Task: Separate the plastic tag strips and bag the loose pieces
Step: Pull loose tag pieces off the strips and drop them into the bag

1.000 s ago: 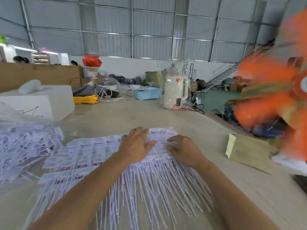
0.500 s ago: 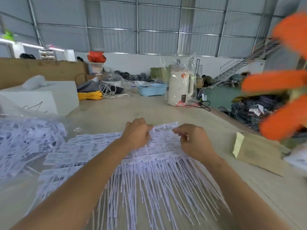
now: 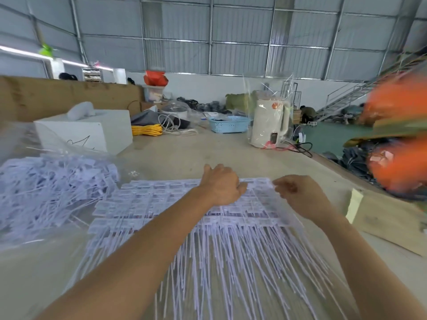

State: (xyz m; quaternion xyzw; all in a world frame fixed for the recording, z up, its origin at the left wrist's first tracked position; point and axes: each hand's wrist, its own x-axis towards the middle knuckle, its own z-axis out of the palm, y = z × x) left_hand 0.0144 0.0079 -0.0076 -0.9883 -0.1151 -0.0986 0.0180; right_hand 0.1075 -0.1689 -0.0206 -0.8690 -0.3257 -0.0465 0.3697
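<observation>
A wide sheet of joined white plastic tag strips (image 3: 161, 204) lies flat on the table in front of me, its thin tails fanning toward me. My left hand (image 3: 223, 184) grips the sheet's far edge with curled fingers. My right hand (image 3: 298, 192) pinches the rightmost strip at the far right corner and lifts it a little off the sheet. To the left, a clear plastic bag (image 3: 46, 185) holds a heap of loose separated tags.
A cardboard piece (image 3: 381, 222) lies at the table's right edge. Further back stand a white box (image 3: 92, 132), a yellow cord bundle (image 3: 146, 130), a blue basket (image 3: 228, 123) and a wrapped white kettle (image 3: 270, 123). Blurred orange fan blades (image 3: 402, 144) spin at far right.
Both hands went from lying flat on the sheet to curling on its far edge. The right hand has pulled the rightmost strip away to the right.
</observation>
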